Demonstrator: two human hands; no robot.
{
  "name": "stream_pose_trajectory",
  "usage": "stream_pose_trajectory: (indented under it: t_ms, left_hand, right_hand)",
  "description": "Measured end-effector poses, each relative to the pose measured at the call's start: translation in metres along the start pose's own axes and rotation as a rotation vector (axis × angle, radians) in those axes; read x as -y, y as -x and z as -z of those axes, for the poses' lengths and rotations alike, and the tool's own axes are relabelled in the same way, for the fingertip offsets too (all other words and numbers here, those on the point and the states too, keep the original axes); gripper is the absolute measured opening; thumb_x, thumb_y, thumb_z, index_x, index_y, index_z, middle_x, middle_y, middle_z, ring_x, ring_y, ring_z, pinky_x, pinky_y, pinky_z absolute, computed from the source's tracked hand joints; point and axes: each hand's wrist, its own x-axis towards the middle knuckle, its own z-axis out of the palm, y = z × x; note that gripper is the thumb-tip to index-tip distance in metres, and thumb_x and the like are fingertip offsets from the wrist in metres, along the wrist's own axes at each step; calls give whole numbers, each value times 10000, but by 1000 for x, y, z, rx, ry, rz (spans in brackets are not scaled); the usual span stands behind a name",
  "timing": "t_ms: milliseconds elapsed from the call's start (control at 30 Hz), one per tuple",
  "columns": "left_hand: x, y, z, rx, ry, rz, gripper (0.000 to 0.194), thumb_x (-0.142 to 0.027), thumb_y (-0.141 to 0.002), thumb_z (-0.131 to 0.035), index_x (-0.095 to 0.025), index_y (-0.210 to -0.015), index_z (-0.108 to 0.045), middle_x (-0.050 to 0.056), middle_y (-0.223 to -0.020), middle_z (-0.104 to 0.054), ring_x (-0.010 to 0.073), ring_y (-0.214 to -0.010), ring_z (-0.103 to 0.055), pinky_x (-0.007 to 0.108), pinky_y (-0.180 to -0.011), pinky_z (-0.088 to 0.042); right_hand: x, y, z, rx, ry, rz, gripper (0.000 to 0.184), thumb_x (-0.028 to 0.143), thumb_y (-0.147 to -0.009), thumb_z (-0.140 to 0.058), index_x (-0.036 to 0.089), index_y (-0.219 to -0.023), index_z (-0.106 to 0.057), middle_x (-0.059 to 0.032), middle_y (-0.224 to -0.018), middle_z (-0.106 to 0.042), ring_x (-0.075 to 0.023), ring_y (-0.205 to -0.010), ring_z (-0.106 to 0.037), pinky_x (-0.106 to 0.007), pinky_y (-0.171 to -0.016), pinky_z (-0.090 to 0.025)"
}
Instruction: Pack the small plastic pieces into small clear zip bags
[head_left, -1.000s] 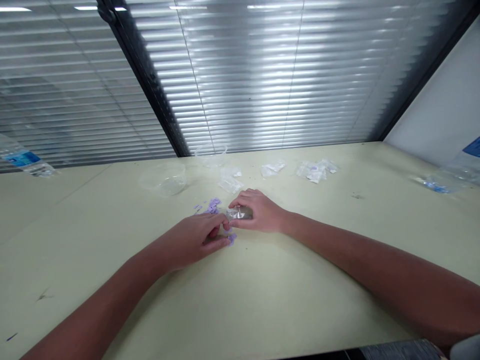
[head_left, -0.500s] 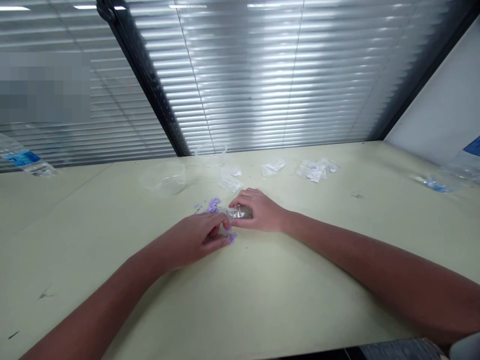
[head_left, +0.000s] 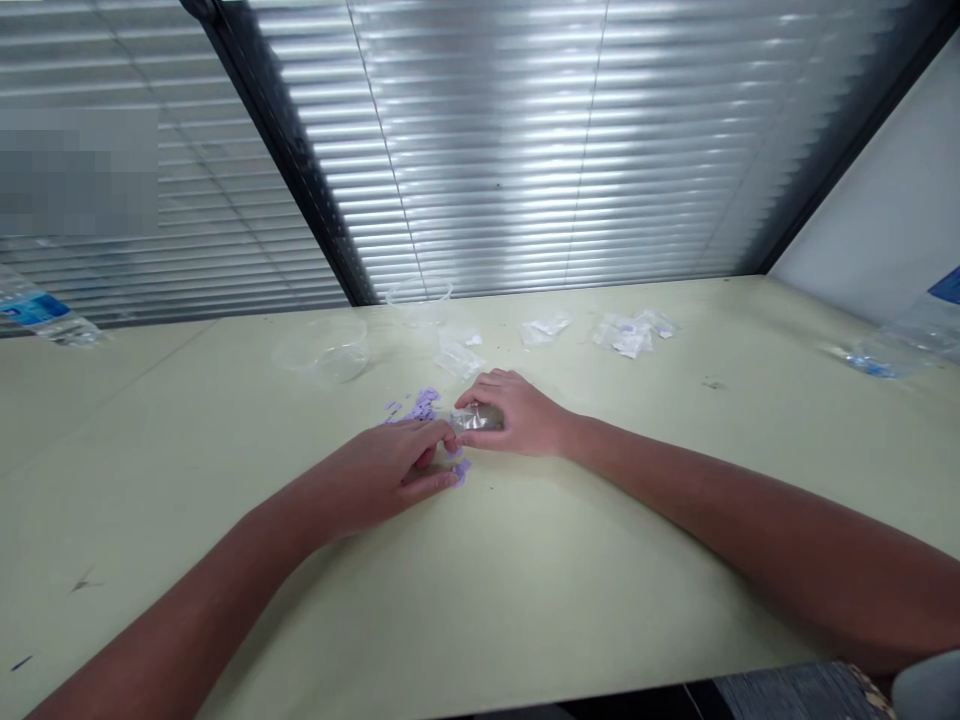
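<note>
My right hand curls over a small clear plastic bag on the pale green table, its fingers and thumb closed on the bag. My left hand comes in from the other side, its fingertips pressed together at the bag's left edge. Small lilac paper pieces lie scattered just beyond my left fingers. A few more lilac bits sit under the gap between my hands. The bag's contents are too blurred to make out.
Beyond my hands stand two clear plastic bowls and several flat transparent bags. Plastic water bottles lie at the far left and far right. The table's far edge meets a window with metal blinds.
My hands stay nearly where they were, still together at the bag. The whole view has tilted slightly, with the table sitting a little higher in the picture.
</note>
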Motion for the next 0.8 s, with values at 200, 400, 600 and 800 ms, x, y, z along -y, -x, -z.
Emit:
stream_pose_trajectory:
  t_ms: [200,400,600,800]
  left_hand:
    - [1,1,-1,10,-12,4,281,-505,-1009,-538,-246,-1087,-613,-15,-766,-606,178,-683,-541,289,-618,-329]
    - [-1,2,-1,24,-21,12,299,-523,-1019,-516,-257,-1118,-613,-13,-767,-619,177,-663,-546,288,-615,-326]
    - [-1,2,0,17,-23,11,283,-505,-1007,-537,-252,-1105,-617,-12,-765,-619,174,-667,-550,286,-616,-324]
    - [2,0,-2,14,-28,-2,306,-533,-1010,-524,-258,-1109,-614,-16,-761,-617,179,-666,-543,280,-616,-323]
  right_hand:
    - [0,0,0,-3,1,4,367,524,-895,-764,235,-1111,-697,-54,-1089,-722,-236,-1069,-640,-404,-1020,-414]
    - [0,0,1,-9,15,10,357,502,-892,-774,226,-1106,-700,-53,-1067,-716,-229,-1033,-643,-395,-989,-421]
    - [1,1,0,-20,17,21,348,501,-894,-772,228,-1098,-700,-49,-1061,-718,-226,-1029,-641,-392,-991,-423]
    - [1,0,0,-5,12,1,356,509,-889,-775,236,-1105,-699,-50,-1084,-722,-230,-1051,-644,-401,-1008,-420]
